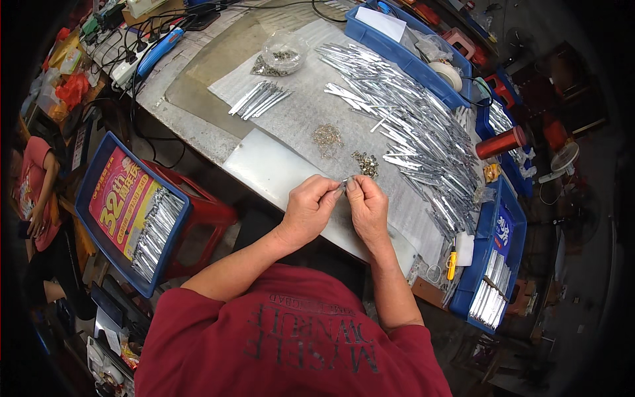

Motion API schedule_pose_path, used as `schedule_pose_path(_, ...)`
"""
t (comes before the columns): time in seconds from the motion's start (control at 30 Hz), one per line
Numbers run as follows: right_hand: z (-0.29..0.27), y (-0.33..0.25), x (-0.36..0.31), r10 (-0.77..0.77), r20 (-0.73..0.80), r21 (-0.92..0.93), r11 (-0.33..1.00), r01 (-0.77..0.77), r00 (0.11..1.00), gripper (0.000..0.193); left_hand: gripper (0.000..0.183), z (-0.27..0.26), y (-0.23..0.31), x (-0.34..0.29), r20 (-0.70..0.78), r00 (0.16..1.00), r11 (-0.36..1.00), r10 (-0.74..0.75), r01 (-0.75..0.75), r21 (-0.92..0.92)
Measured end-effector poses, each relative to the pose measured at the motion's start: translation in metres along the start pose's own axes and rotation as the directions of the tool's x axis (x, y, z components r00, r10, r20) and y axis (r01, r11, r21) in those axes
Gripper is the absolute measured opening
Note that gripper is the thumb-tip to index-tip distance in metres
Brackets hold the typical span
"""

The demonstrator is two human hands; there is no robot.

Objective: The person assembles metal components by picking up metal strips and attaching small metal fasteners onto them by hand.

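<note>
My left hand [307, 206] and my right hand [368, 208] meet above the near edge of the table, thumbs and fingertips pinched together. Between them is a tiny metallic piece, too small and covered to name. Just beyond my right hand lies a small heap of dark and brassy metal parts [364, 163]. Farther off sits a heap of fine gold-coloured pieces [327, 139]. A large spread of slim silver metal strips [403, 109] covers the right side of the table. Under my hands runs a pale white board [271, 162].
A smaller row of silver strips [260, 100] and a clear plastic bag of small parts [283, 58] lie at the far left. Blue crates [88, 198] with strips flank the table. A yellow-handled tool [452, 263] is at right. A person [43, 178] is at far left.
</note>
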State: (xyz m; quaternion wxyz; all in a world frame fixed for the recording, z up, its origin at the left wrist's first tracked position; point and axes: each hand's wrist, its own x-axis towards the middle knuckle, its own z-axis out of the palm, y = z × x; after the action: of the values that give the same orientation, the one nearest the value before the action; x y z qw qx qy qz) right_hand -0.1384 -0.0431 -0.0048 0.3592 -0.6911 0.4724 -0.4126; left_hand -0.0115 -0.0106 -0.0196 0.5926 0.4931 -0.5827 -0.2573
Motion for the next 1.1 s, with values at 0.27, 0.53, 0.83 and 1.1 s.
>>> schedule_pose_path(0.27,-0.025,0.011,0.008,0.072,-0.194,0.103,0.993,-0.052,0.978,0.018,0.007,-0.002,-0.006,0.004,0.002,1.000,1.000,-0.006,0.006,0.015)
schedule_pose_path(0.53,-0.060,0.028,0.017,0.090,-0.154,-0.297,0.946,-0.133,0.984,0.015,0.006,-0.003,-0.010,0.004,0.016,1.000,0.999,-0.015,0.015,0.030)
schedule_pose_path(0.83,-0.062,0.041,0.031,-0.138,0.084,-0.594,0.789,0.161,0.987,0.011,0.007,-0.003,-0.010,0.003,0.041,0.999,0.998,0.017,-0.020,0.066)
schedule_pose_path(1.1,-0.056,0.040,0.039,-0.175,0.228,-0.695,0.659,0.286,0.958,0.008,0.009,-0.005,-0.007,0.004,0.106,0.994,0.997,-0.002,-0.006,0.077)
